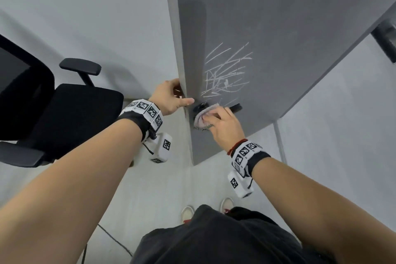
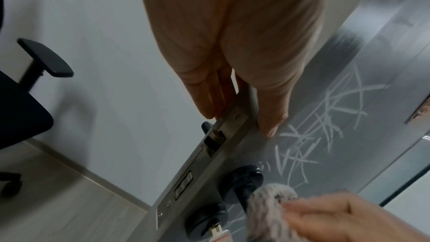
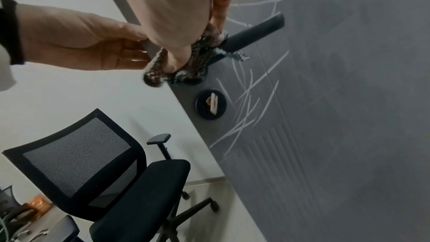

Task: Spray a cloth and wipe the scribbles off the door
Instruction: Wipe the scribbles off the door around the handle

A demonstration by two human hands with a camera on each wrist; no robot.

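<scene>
1. Head view: the left hand (image 1: 171,97) clamps the free edge of the grey door (image 1: 289,28) just above the lever handle (image 1: 234,107), fingers wrapped behind the edge and thumb lying along the front face — a brace, I judge, so the panel does not swing under the pressure of wiping.
2. The right hand (image 1: 222,123) has its fingers curled round a bunched grey cloth (image 1: 202,117) and presses it against the door at the root of the lever handle; the right wrist view shows the cloth draped over the handle's neck, thumb pushed into the folds.
3. The white scribbles (image 1: 227,73) lie on the door face directly above the lever handle, and a few strokes run below it past the round key cylinder (image 3: 211,104), where a key sits in the lock.
4. The marks look largely intact, so the wipe seems to be at its start — the cloth sits at the lower fringe of the main patch.
5. Whether the cloth is damp cannot be told, and no spray bottle is in view.
6. A black office chair (image 1: 70,113) stands left of the lever handle, beyond the door edge, well apart from both hands.
</scene>
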